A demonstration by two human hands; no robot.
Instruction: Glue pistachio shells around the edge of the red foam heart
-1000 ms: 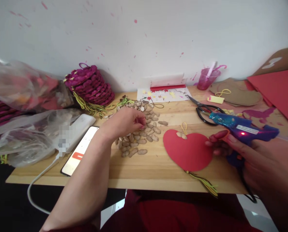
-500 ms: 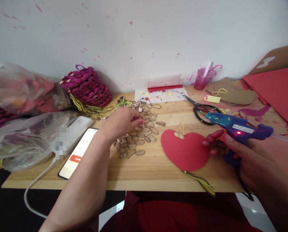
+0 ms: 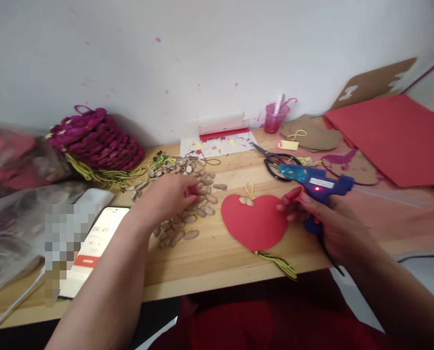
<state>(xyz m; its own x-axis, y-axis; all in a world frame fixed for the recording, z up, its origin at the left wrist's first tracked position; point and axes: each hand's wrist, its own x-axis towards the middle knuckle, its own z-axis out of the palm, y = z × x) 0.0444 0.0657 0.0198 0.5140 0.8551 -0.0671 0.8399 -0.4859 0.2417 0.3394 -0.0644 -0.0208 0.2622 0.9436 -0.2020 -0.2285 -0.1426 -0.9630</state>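
Note:
My left hand (image 3: 176, 195) is over a pile of unshelled peanuts (image 3: 177, 237), its fingers curled and thumb drawn in; whatever is between the fingertips is hidden. In my right hand (image 3: 326, 214) is a blue hot glue gun (image 3: 342, 186), its red light lit and its nozzle pointing left. The fingertips of that hand come close to the right edge of a red heart-shaped card (image 3: 255, 223). Two peanuts (image 3: 246, 201) lie at the heart's top notch, below a yellow loop (image 3: 250, 189). A yellow-and-black tassel (image 3: 278, 265) hangs from its bottom point.
Black-handled scissors (image 3: 271, 158) lie behind the glue gun. A phone (image 3: 96, 245) and plastic bags (image 3: 16, 233) are at left, near a purple peanut-covered craft (image 3: 100, 141). Along the back stand a pink cup (image 3: 273, 121) and star-covered paper (image 3: 220, 145). Red sheets (image 3: 391, 141) lie right.
My view has turned to the right, so everything appears farther left. The left hand stays over the peanuts with slightly shifted fingers. The right hand keeps the glue gun beside the heart.

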